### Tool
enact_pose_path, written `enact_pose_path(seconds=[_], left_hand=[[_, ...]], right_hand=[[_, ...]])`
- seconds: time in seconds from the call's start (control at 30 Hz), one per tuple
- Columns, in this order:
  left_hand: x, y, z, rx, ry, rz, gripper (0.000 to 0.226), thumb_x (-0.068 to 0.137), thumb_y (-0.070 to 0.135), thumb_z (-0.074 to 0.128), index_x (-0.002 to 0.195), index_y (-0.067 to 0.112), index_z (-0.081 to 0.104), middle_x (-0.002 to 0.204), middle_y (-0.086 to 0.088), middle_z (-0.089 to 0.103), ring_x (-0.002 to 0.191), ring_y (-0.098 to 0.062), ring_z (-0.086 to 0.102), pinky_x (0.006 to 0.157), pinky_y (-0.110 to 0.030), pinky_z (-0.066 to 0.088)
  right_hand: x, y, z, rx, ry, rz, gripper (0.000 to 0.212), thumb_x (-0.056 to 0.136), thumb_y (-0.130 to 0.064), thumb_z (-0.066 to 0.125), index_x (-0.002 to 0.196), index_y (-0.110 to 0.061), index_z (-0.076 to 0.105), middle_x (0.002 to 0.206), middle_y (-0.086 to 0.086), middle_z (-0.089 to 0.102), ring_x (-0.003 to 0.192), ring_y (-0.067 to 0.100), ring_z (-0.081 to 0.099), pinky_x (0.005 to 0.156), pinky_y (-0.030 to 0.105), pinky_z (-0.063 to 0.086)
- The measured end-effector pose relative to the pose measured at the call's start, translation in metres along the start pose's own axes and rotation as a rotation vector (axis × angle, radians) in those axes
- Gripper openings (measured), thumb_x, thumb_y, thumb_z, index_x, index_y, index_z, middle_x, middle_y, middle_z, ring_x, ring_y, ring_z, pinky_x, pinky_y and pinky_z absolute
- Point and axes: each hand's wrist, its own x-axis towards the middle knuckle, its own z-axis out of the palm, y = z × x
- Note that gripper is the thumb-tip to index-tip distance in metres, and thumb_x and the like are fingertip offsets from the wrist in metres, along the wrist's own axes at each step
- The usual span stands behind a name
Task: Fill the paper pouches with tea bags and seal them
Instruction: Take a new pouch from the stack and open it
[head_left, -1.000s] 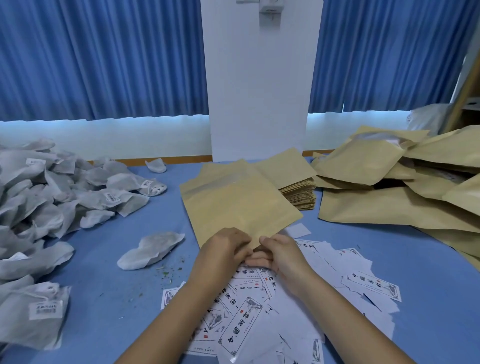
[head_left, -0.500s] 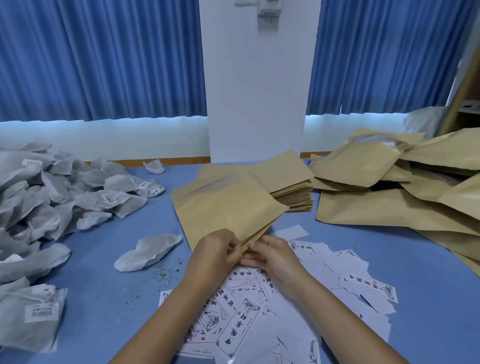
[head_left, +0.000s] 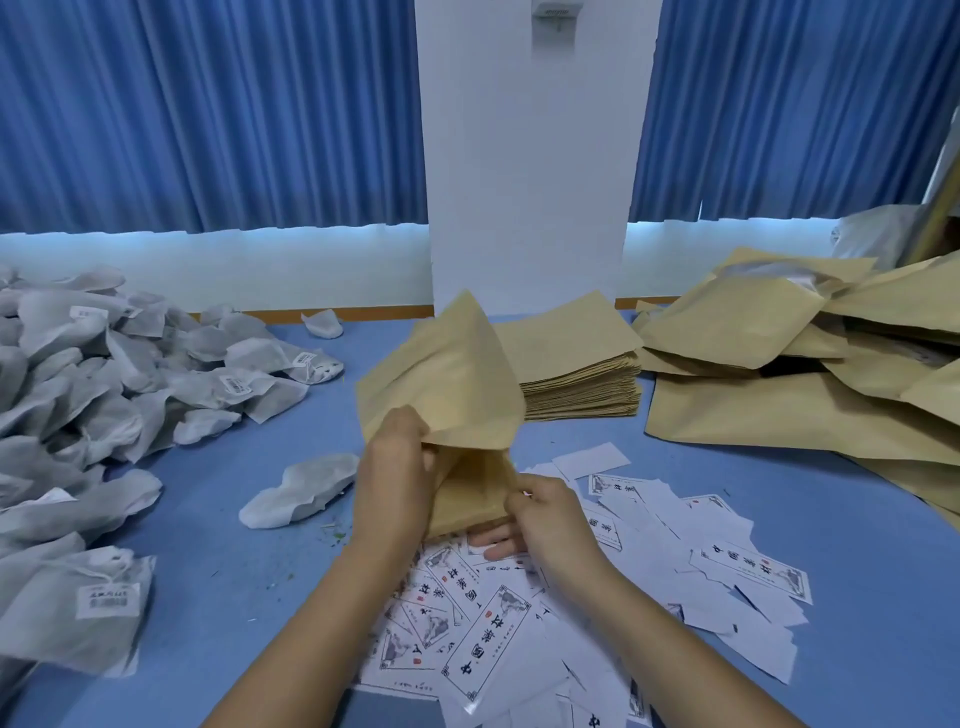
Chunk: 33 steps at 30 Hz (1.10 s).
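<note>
**Kraft paper pouch (head_left: 447, 379) pulled open**

Gripped at its near edge by the left hand (head_left: 395, 467), fingers curled over the upper wall; pinched at the lower wall by the right hand (head_left: 543, 514). Held clear of the blue table (head_left: 218, 597), long axis running up and away from the hands, mouth nearest them. Left of the left hand, a loose tea bag (head_left: 301, 491); under both wrists, printed labels (head_left: 483, 639).

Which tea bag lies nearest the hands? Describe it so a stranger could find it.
Start at the big heap of grey-white tea bags on the left of the blue table. Toward the left hand, one crumpled tea bag lies alone, apart from the heap, with green crumbs beside it.
</note>
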Motion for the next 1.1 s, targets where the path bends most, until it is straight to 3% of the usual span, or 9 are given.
enact_pose_path(seconds=[0.07,0.17,0.23,0.37,0.47,0.63,0.77,0.97,1.1], left_hand=[[0.005,-0.006,-0.004,0.004,-0.014,0.117,0.010,0.079,0.002,0.056,0.087,0.008,0.055,0.079,-0.009,0.056,0.068,-0.027,0.050,0.060,-0.040,0.039],[-0.002,-0.001,0.008,0.203,-0.285,0.323,0.025,0.081,0.003,0.059,0.103,0.014,0.060,0.099,-0.002,0.052,0.076,-0.025,0.056,0.061,-0.033,0.040],[-0.007,0.008,0.012,0.275,-0.322,0.414,0.029,0.081,0.004,0.058,0.109,0.013,0.061,0.100,-0.004,0.050,0.074,-0.027,0.057,0.058,-0.029,0.035],[0.004,0.025,-0.017,0.077,-0.047,0.569,0.028,0.074,0.000,0.051,0.093,0.003,0.071,0.083,-0.013,0.057,0.056,-0.026,0.056,0.044,-0.027,0.043],[0.017,0.026,-0.041,-0.004,0.085,0.641,0.033,0.077,-0.001,0.046,0.096,0.003,0.073,0.084,-0.013,0.057,0.064,-0.017,0.051,0.051,-0.025,0.043],[0.019,0.019,-0.058,-0.032,0.001,0.579,0.040,0.074,-0.011,0.052,0.106,0.003,0.071,0.106,-0.013,0.061,0.077,-0.017,0.061,0.065,-0.022,0.044],[0.013,-0.001,-0.065,-0.164,-0.074,0.540,0.043,0.072,-0.015,0.050,0.107,0.000,0.070,0.106,-0.011,0.067,0.096,-0.012,0.060,0.087,-0.016,0.046],[0.010,-0.027,-0.089,-0.334,0.052,0.259,0.048,0.076,-0.016,0.048,0.108,0.010,0.072,0.100,0.003,0.071,0.093,0.009,0.060,0.081,-0.004,0.040],[0.014,-0.039,-0.112,-0.480,0.143,0.191,0.055,0.079,-0.016,0.044,0.106,0.023,0.071,0.087,0.011,0.073,0.083,0.004,0.064,0.069,-0.010,0.043]], right_hand=[[0.002,-0.003,0.005,0.001,0.023,-0.045,0.018,0.091,-0.006,0.041,0.086,-0.003,0.057,0.065,0.020,0.069,0.059,0.037,0.069,0.057,0.043,0.056],[0.005,-0.008,0.007,-0.004,0.073,-0.092,0.012,0.093,-0.011,0.050,0.082,-0.006,0.054,0.057,0.016,0.064,0.046,0.031,0.061,0.047,0.035,0.053],[0.005,-0.012,0.004,-0.028,0.101,-0.118,0.019,0.095,-0.013,0.051,0.079,-0.002,0.055,0.056,0.017,0.061,0.043,0.027,0.057,0.047,0.033,0.049],[0.004,-0.022,-0.005,0.102,0.091,-0.059,0.014,0.097,-0.004,0.045,0.086,-0.002,0.054,0.049,0.012,0.059,0.034,0.020,0.051,0.035,0.023,0.042],[0.008,-0.031,-0.006,0.056,0.167,-0.106,0.025,0.094,0.000,0.041,0.097,-0.010,0.063,0.054,0.010,0.050,0.034,0.013,0.041,0.036,0.019,0.033],[-0.001,-0.044,0.033,0.185,0.026,-0.306,0.012,0.097,-0.029,0.049,0.095,-0.020,0.057,0.076,0.004,0.056,0.057,0.008,0.057,0.045,0.025,0.046],[-0.001,-0.050,0.072,0.251,0.044,-0.352,0.016,0.098,-0.021,0.046,0.107,-0.022,0.058,0.088,-0.010,0.067,0.083,0.005,0.065,0.059,0.015,0.049],[0.005,-0.043,0.111,0.224,-0.039,-0.365,0.029,0.095,-0.033,0.053,0.120,-0.020,0.058,0.110,-0.004,0.066,0.099,0.008,0.063,0.085,0.027,0.050],[0.015,-0.029,0.119,-0.074,0.102,-0.294,0.018,0.094,-0.012,0.045,0.106,-0.015,0.057,0.081,-0.001,0.060,0.066,0.013,0.055,0.055,0.021,0.041]])
